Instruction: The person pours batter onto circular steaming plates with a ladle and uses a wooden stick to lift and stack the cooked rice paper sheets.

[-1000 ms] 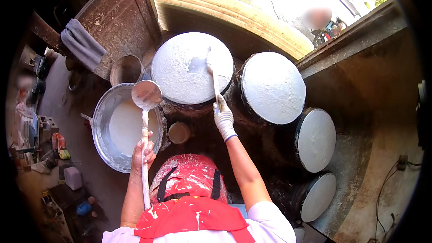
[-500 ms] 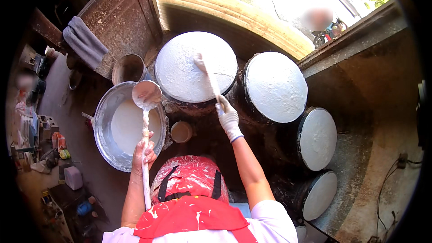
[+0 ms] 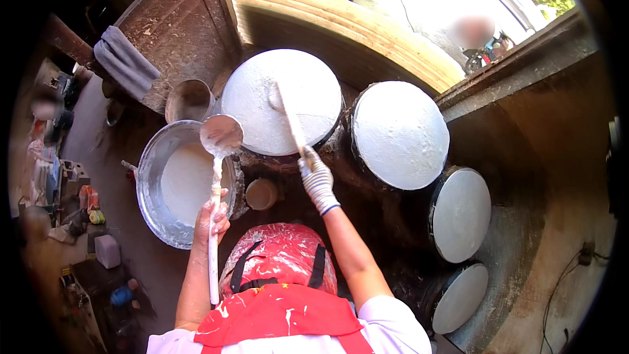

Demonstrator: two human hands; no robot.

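My bare left hand (image 3: 215, 223) is wrapped round the long handle of a ladle (image 3: 221, 134). Its round, coated bowl hangs over the right side of a big metal pot (image 3: 149, 187), which holds creamy white batter (image 3: 187, 183). A striped glove covers my right hand (image 3: 317, 180), closed on a pale long-handled spreader (image 3: 292, 119). The spreader's rounded head, partly blurred, rests on a thin white layer that covers a large round griddle (image 3: 314, 85). Specks and streaks of white mark my red apron (image 3: 278, 259).
Several more round white-covered griddles (image 3: 401, 134) curve down the right side. Between pot and griddles stands a small round container (image 3: 261, 194); an empty-looking metal bucket (image 3: 189, 101) sits behind the pot. A grey towel (image 3: 124, 62) hangs at left. A wooden ledge (image 3: 347, 19) borders the street.
My right hand and the spreader have moved left and slightly down, the head sliding left across the large griddle. The ladle in my left hand has shifted slightly right in the picture.
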